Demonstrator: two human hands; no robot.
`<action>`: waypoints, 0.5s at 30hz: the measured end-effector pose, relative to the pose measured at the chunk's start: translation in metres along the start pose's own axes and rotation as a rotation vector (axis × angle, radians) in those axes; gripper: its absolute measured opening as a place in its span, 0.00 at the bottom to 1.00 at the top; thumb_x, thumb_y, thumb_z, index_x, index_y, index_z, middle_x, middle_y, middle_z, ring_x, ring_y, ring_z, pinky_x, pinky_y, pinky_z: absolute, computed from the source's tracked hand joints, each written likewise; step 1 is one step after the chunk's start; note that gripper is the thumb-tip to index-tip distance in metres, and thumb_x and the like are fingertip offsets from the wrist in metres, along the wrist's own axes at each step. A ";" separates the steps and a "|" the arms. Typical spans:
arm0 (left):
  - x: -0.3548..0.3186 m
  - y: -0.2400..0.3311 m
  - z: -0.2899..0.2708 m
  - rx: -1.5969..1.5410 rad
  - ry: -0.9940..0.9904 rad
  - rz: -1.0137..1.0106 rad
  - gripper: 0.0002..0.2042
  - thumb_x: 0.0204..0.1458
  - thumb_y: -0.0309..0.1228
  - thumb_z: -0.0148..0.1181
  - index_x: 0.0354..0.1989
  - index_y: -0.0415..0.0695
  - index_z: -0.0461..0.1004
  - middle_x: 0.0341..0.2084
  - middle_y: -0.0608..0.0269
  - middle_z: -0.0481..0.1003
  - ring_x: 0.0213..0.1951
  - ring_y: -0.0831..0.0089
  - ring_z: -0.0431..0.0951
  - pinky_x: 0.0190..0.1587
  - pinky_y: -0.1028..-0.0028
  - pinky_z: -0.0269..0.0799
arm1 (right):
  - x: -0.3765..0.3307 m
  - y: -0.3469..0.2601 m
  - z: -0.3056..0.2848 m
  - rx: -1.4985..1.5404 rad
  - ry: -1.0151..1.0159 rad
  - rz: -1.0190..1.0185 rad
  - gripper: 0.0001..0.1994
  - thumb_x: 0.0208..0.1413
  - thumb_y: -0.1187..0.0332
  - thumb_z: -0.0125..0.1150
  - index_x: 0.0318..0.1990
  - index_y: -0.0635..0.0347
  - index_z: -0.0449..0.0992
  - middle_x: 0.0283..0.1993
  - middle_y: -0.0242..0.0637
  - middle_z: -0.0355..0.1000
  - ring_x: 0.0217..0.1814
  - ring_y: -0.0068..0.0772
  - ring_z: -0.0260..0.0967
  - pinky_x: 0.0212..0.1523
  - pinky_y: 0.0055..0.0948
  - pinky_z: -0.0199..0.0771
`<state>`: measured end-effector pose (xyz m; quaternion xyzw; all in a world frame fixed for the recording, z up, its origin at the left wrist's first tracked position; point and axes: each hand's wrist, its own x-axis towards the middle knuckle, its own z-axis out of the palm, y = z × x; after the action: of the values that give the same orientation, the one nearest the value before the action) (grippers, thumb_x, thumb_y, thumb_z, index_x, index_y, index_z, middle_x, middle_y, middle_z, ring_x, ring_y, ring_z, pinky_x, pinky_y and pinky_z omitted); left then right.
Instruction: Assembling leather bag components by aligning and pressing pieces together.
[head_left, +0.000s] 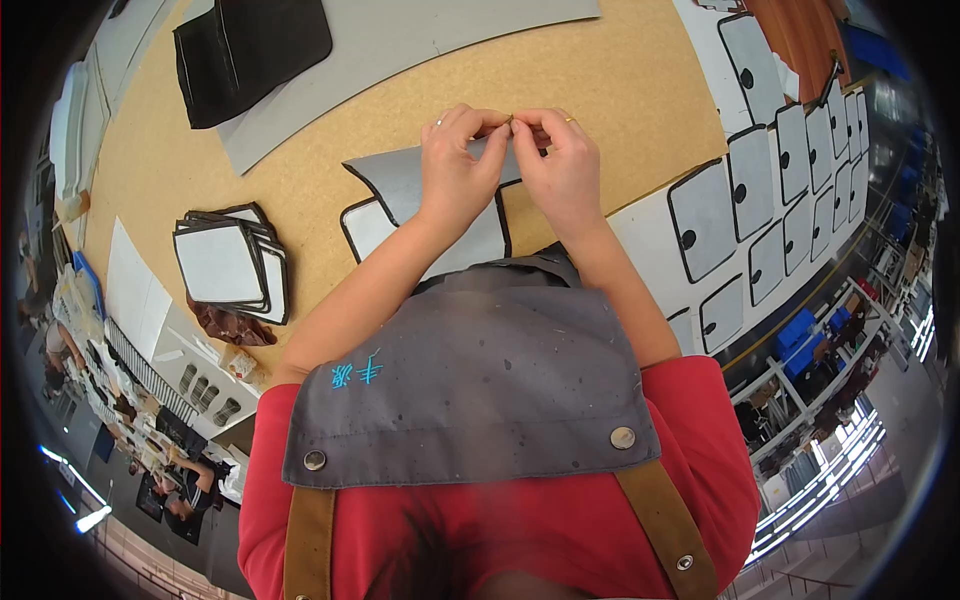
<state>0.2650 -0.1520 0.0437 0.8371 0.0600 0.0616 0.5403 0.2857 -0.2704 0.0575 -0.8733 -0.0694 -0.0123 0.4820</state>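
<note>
A small piece (pixel 511 118) is pinched between the fingertips of the left hand (pixel 462 168) and the right hand (pixel 562 172), with thumb and forefinger drawn narrow on each side and the two grips nearly touching. It is held over the brown tabletop (pixel 640 105), at the far edge of a grey panel (pixel 390 173), well out in front of the apron (pixel 470 385). By its look, a fine fitting or trimming step is in hand, though what is being done to the piece cannot be told at this size. For the next move, a steady pinch and a careful lining-up with the panel edge would seem to be called for. Which way the small piece points, and its long axis, cannot be made out, as it is mostly covered by the fingertips. The grey panel is laid partly over a white panel (pixel 368 226); its dark-edged left corner is pointed left and slightly away from the body, and its long axis seems to be run left to right, though much of it is hidden by the left hand and forearm.
</note>
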 end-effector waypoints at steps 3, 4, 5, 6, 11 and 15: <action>-0.004 0.004 0.001 -0.033 0.058 -0.016 0.01 0.45 0.25 0.59 0.27 0.44 0.75 0.21 0.67 0.71 0.29 0.71 0.71 0.39 0.70 0.55 | 0.000 -0.006 0.003 0.031 0.025 0.028 0.03 0.48 0.74 0.58 0.28 0.62 0.72 0.27 0.37 0.71 0.23 0.32 0.69 0.25 0.30 0.68; -0.005 0.004 0.001 -0.034 0.084 -0.010 0.01 0.45 0.25 0.59 0.27 0.44 0.75 0.21 0.67 0.71 0.29 0.71 0.71 0.40 0.71 0.55 | 0.001 -0.008 0.004 0.031 0.025 0.026 0.03 0.48 0.74 0.58 0.28 0.62 0.72 0.27 0.37 0.71 0.23 0.32 0.69 0.25 0.30 0.68; -0.005 0.003 0.000 -0.034 0.086 -0.010 0.01 0.45 0.25 0.59 0.27 0.44 0.75 0.21 0.67 0.71 0.29 0.71 0.71 0.40 0.71 0.55 | 0.002 -0.010 0.004 0.029 0.020 0.040 0.03 0.47 0.74 0.58 0.27 0.62 0.71 0.26 0.37 0.71 0.23 0.31 0.69 0.24 0.30 0.68; -0.005 0.002 -0.001 -0.014 0.087 0.011 0.01 0.45 0.25 0.59 0.26 0.44 0.75 0.21 0.68 0.71 0.28 0.72 0.71 0.40 0.71 0.55 | 0.002 -0.011 0.004 0.027 0.015 0.053 0.03 0.46 0.74 0.58 0.27 0.62 0.71 0.26 0.37 0.71 0.22 0.31 0.69 0.24 0.30 0.68; -0.001 0.004 -0.006 -0.011 0.062 -0.016 0.01 0.46 0.26 0.59 0.27 0.44 0.75 0.21 0.68 0.71 0.26 0.73 0.71 0.41 0.71 0.55 | 0.006 -0.006 0.004 -0.065 0.004 0.002 0.03 0.44 0.74 0.58 0.26 0.62 0.70 0.24 0.36 0.70 0.22 0.31 0.69 0.23 0.30 0.68; 0.007 0.012 -0.020 0.003 -0.098 -0.216 0.06 0.49 0.27 0.57 0.30 0.37 0.74 0.21 0.66 0.73 0.27 0.80 0.70 0.29 0.77 0.64 | 0.013 -0.007 -0.009 -0.193 -0.103 -0.109 0.04 0.44 0.73 0.59 0.27 0.62 0.72 0.23 0.37 0.70 0.21 0.30 0.68 0.23 0.28 0.68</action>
<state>0.2694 -0.1378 0.0631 0.8286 0.1235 -0.0384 0.5447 0.2979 -0.2730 0.0695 -0.9101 -0.1401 -0.0002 0.3901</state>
